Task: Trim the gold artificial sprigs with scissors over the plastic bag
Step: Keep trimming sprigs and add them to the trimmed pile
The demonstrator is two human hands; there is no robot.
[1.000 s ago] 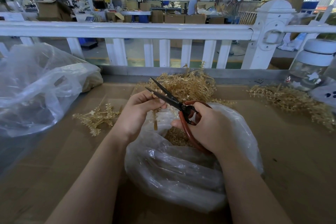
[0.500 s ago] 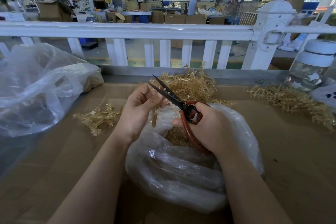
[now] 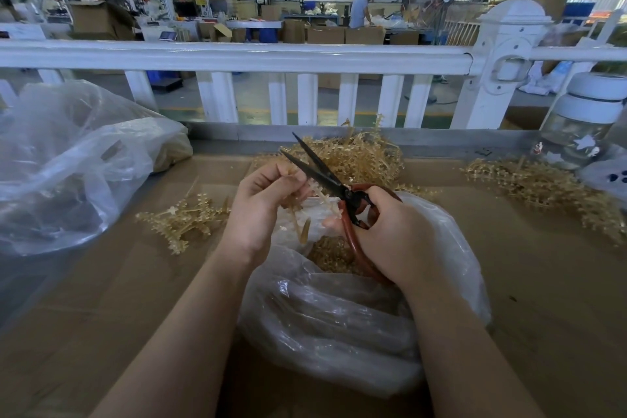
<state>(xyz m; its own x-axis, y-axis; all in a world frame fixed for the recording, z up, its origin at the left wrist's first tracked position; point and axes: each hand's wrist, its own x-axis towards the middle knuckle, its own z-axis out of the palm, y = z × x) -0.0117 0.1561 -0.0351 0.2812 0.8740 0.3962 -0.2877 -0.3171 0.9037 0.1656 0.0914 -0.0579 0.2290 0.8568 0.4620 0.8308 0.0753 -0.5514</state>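
plastic bag (image 3: pixel 339 316) lying near centre, catching offcuts | scissors (image 3: pixel 325 176), right hand (image 3: pixel 390 234) gripping handles, blades now opening wider for another snip | left hand (image 3: pixel 261 204) pinching gold sprig (image 3: pixel 300 210) above bag

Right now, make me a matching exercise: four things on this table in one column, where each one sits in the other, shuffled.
Things:
1. scissors
2. glass jar
3. big plastic bag
4. small plastic bag

Places:
A. far right edge
B. under both hands, holding gold trimmings
C. left side of the table
D. gripped by the right hand

Pairs: 1-D, 2-A, 3-C, 4-B
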